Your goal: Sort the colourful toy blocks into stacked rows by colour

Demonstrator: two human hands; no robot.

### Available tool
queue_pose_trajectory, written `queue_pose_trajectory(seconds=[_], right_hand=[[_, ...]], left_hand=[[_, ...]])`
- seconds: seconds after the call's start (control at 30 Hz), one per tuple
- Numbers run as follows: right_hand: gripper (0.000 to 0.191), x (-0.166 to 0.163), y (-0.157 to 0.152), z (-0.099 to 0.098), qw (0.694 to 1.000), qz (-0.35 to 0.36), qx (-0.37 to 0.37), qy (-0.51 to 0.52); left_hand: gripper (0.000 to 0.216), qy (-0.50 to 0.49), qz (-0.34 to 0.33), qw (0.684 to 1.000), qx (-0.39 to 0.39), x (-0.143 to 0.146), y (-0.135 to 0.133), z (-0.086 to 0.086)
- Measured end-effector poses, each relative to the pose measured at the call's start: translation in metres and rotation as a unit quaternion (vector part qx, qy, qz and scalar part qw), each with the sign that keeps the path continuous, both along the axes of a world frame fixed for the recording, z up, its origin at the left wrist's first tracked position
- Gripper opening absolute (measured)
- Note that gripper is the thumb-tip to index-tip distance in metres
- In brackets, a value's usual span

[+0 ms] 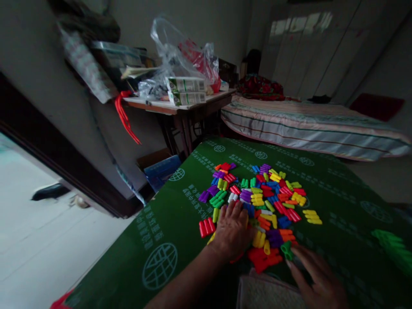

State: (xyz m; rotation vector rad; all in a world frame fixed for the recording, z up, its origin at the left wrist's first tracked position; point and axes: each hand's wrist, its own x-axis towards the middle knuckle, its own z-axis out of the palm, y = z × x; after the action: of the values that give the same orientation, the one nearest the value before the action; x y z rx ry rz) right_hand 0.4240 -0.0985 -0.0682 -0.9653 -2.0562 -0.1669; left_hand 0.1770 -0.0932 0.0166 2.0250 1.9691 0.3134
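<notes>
My left hand [232, 227] lies palm down on the near left part of a loose heap of small plastic tube-shaped pieces [257, 198]. Its fingers stretch forward over the pieces, and whatever is under the palm is hidden. At the heap's near right edge, the thumb and fingertips of my right hand [313, 274] pinch a green tube piece [287, 250]. Close to that hand lie orange-red pieces [264, 258], a purple piece [274, 237] and a yellow one [267, 247]. Many pieces look like two or three short tubes joined side by side.
The heap lies on a green printed board [337, 253]. More green pieces [394, 249] lie at its right side. Beyond are a cluttered table [219, 101] with plastic bags [180, 51] and boxes [186, 91], and a bed [305, 122]. A cloth-like pad [267, 294] is nearest me.
</notes>
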Motion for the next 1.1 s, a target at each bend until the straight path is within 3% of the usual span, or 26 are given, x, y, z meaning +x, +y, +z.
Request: queue_pose_trajectory(seconds=[0.17,0.37,0.5,0.8,0.97,1.1], right_hand=[[0.026,-0.003,0.001,0.003,1.0,0.006,0.0,-0.006],[0.027,-0.004,0.001,0.005,1.0,-0.016,-0.012,-0.011],[0.027,-0.005,0.001,0.002,0.999,-0.019,-0.036,-0.016],[0.024,-0.006,0.0,-0.001,0.998,-0.028,-0.047,-0.014],[0.022,-0.011,-0.001,0.003,0.997,-0.034,-0.074,0.015],[0.029,-0.025,-0.004,0.022,0.995,-0.052,-0.072,0.054]], left_hand=[[0.045,-0.014,-0.048,0.999,0.011,-0.005,-0.007,0.001],[0.033,0.065,0.142,0.987,0.03,-0.041,0.019,0.016],[0.032,0.093,0.195,0.976,-0.014,-0.057,0.032,0.017],[0.034,0.109,0.182,0.977,-0.032,-0.062,0.048,0.017],[0.038,0.114,0.146,0.983,0.017,-0.054,0.029,0.029],[0.038,0.086,0.077,0.992,0.046,-0.038,0.007,0.034]])
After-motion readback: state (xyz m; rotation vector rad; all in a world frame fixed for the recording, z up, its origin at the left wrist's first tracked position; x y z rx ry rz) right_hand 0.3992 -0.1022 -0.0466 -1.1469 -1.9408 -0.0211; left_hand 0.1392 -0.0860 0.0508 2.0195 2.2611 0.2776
